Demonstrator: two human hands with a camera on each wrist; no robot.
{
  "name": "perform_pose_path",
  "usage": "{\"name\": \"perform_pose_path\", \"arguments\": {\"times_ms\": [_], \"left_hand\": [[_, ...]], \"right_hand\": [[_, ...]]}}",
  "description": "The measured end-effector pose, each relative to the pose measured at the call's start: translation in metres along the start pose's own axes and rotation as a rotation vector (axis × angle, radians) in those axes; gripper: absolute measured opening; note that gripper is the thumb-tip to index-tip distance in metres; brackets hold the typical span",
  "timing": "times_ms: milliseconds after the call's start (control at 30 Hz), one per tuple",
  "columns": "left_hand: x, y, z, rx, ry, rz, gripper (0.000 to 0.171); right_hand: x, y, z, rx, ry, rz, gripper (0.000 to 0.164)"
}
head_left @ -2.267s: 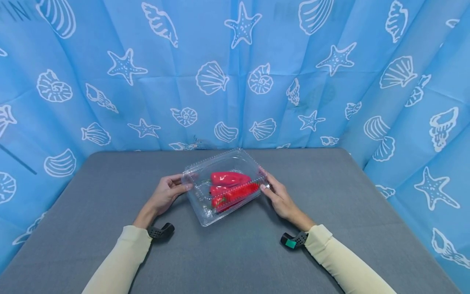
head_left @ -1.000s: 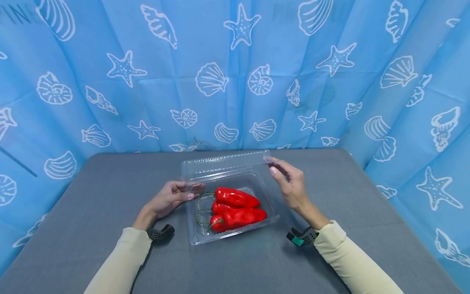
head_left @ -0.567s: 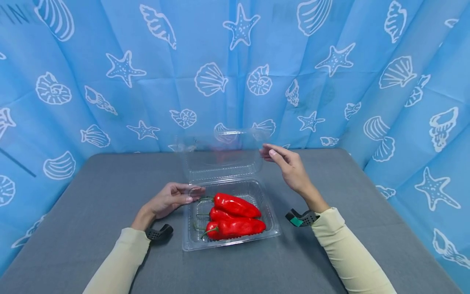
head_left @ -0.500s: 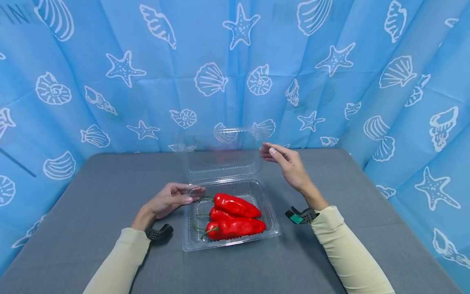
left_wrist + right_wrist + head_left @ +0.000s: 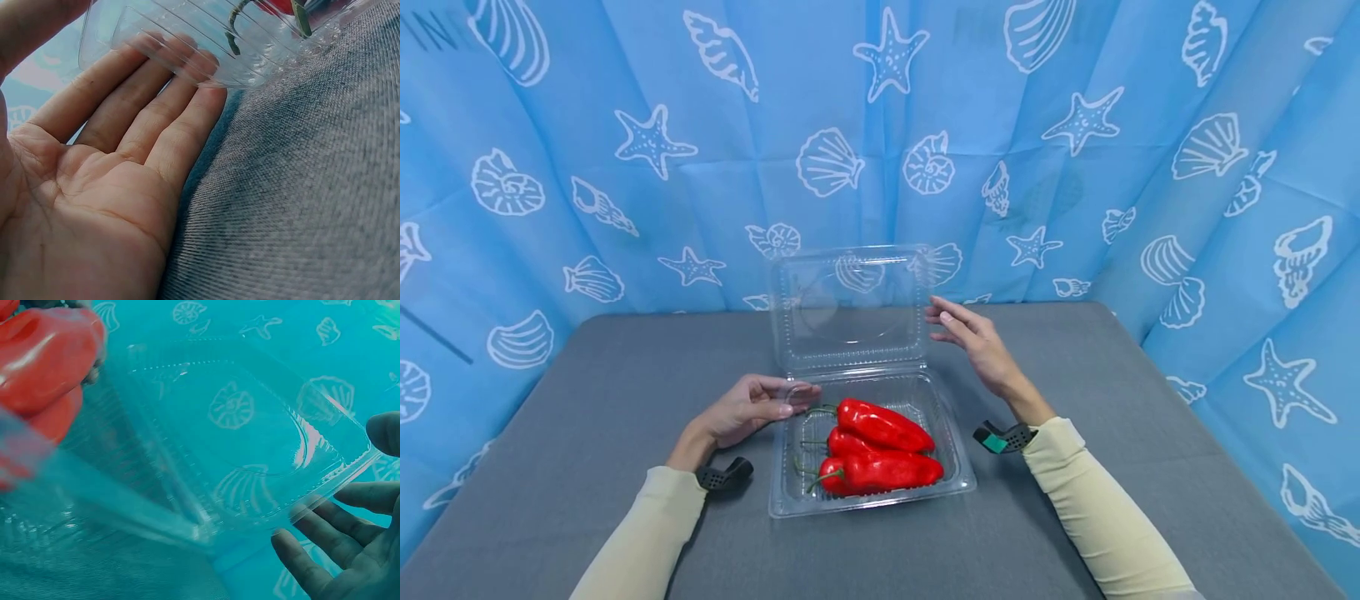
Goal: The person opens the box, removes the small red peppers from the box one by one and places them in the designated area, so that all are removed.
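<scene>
The fingers of the left hand (image 5: 741, 408) rested nearly straight against the tray (image 5: 880, 502), gripping nothing; those of the right hand (image 5: 981, 346) hung loose by the raised lid (image 5: 850, 308). Peppers (image 5: 883, 461) lay in the tray. Unsupported, the lid could perhaps flop, its springy hinge jerking the tray.

The clear rectangular plastic lid (image 5: 857, 312) has swung up behind the three long red peppers (image 5: 872, 445); the clear plastic tray (image 5: 880, 502) sits straighter and nearer; the right hand (image 5: 977, 340) has loosened its grip.
</scene>
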State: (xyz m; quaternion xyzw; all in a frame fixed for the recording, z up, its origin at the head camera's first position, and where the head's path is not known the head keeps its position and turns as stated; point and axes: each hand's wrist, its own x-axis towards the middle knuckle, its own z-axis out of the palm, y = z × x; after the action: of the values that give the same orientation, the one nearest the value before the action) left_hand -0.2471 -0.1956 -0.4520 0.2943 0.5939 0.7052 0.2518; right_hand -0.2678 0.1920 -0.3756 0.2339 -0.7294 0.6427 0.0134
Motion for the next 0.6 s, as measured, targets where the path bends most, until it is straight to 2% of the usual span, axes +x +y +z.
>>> {"name": "perform_pose_path", "arguments": {"times_ms": [600], "left_hand": [[0.000, 0.001, 0.003, -0.001, 0.009, 0.007, 0.043]], "right_hand": [[-0.001, 0.030, 0.008, 0.035, 0.029, 0.155, 0.049]]}}
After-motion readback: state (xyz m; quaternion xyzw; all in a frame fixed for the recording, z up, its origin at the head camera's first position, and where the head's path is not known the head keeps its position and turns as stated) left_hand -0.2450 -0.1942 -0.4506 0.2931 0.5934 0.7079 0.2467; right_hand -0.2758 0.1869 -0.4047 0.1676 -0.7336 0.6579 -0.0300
